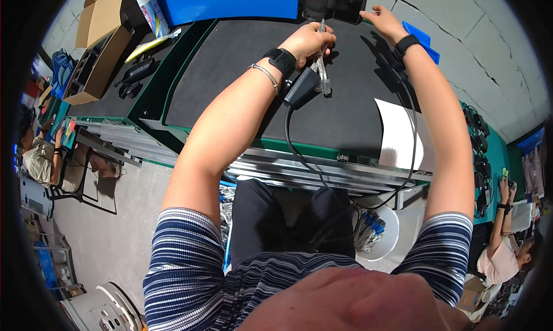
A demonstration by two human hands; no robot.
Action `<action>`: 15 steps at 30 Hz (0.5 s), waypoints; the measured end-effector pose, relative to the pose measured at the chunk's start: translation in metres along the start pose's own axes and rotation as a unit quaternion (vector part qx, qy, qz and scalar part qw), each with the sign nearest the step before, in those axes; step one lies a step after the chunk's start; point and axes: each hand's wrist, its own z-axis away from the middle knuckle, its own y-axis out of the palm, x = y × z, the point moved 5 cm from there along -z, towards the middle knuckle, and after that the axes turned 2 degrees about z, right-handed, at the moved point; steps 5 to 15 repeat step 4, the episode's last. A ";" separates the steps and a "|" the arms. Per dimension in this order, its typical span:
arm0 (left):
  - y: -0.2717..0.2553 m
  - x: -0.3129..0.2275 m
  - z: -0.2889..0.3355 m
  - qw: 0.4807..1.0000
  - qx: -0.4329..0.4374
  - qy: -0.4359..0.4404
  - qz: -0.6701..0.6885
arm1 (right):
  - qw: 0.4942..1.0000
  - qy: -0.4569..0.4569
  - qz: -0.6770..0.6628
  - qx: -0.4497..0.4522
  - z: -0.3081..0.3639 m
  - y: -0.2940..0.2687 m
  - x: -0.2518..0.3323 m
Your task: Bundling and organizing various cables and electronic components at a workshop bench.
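My left hand (308,43) is closed around slim clear plastic pieces (324,80), which stick out past the fingers at both ends; their exact kind is hard to make out. Over the dark mat (230,77), my right hand (386,24) reaches to the far right with its fingers apart and nothing visible in them. Its fingertips come close to a dark phone (350,2) at the far edge. Beside the phone stands a clear container (316,1). A black cabled box (303,88) sits by my left wrist, and another (391,66) by my right.
A white paper sheet (397,132) overhangs the near right edge. A blue panel (224,2), a spray can (152,13) and an open cardboard box (95,60) stand far left. A white bucket (391,239) is below. Black cables (294,149) hang toward my lap.
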 end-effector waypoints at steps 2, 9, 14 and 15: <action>0.001 -0.001 0.001 1.000 -0.005 0.002 0.008 | 0.984 -0.021 0.171 -0.052 -0.027 0.003 -0.006; 0.000 0.000 0.000 1.000 -0.001 -0.016 -0.003 | 0.984 0.037 0.175 -0.015 -0.047 0.017 -0.014; 0.000 0.000 0.000 1.000 -0.001 -0.016 -0.003 | 0.984 0.037 0.175 -0.015 -0.047 0.017 -0.014; 0.000 0.000 0.000 1.000 -0.001 -0.016 -0.003 | 0.984 0.037 0.175 -0.015 -0.047 0.017 -0.014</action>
